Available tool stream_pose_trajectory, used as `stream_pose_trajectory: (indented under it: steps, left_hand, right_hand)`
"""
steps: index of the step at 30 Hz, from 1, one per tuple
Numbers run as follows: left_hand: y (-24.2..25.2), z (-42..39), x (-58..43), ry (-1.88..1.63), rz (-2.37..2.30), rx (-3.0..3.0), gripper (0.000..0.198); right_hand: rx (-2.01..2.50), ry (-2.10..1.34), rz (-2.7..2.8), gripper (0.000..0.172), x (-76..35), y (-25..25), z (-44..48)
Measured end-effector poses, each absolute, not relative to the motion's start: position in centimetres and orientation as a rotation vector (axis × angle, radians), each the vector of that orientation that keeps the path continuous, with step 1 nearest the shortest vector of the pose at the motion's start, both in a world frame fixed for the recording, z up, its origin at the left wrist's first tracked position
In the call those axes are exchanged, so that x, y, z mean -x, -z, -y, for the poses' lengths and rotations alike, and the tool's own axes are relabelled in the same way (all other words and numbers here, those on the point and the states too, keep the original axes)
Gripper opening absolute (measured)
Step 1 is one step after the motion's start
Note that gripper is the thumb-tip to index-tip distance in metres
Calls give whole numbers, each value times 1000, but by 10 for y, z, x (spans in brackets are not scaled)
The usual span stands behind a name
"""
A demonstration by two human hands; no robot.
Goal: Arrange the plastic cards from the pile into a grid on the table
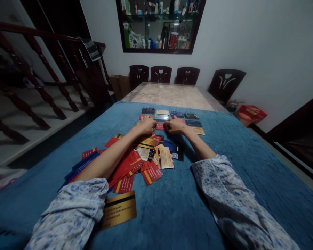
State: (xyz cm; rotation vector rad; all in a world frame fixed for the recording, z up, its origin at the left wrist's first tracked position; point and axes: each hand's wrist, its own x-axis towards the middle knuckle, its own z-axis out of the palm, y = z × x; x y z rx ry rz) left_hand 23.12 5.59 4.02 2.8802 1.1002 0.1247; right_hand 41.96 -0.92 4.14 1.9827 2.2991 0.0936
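A: Where does the red card (160,126) lie, and how do the hands stand?

B: It lies flat on the blue cloth (172,208), between the left hand (146,125) and the right hand (174,125). The hands are apart from each other, one at each short end, fingers bent downward. Whether the fingertips pinch the card or only rest against its edges, I cannot tell.

A: Which neighbours serve as guides?

B: The silver card (161,117), just beyond it, and the cream card (163,112) behind that, set between the black card (148,110) and the blue card (177,114). Matching the short ends to these would keep the column straight.

A: What pressure suits the step?

B: Light and even, from both ends at once; a stronger push on one side would probably turn the card. The cloth looks soft and may drag or wrinkle under a hard press.

A: What deserves caution?

B: The left forearm crosses above the loose pile (130,163), and the left sleeve (75,208) overlaps the gold card (121,208) in this view; contact is unclear. A raised wrist should avoid sweeping these aside. Knuckles kept high should likewise spare the cards beside each hand.
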Motion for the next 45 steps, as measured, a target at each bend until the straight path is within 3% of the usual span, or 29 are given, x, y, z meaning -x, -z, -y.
stream_pose_trajectory:
  steps: [12, 19, 31, 45]
  left_hand:
    - [-44, -37, -203, -256, -999, -2893, 36]
    - [-46, -20, -178, -247, -1018, -2862, 26]
    - [-44, 4, -138, -257, -1075, -2850, 26]
    - [-36, 20, -122, -292, -1018, -2814, 24]
  right_hand:
    - [-1926, -177, -2431, 42, -414, -51, 12]
    - [-1857, -184, -2554, 38, -397, -64, 24]
    - [-1628, -127, -2902, 31, -378, -59, 36]
    - [-1450, -113, -2903, 46, -358, -49, 67]
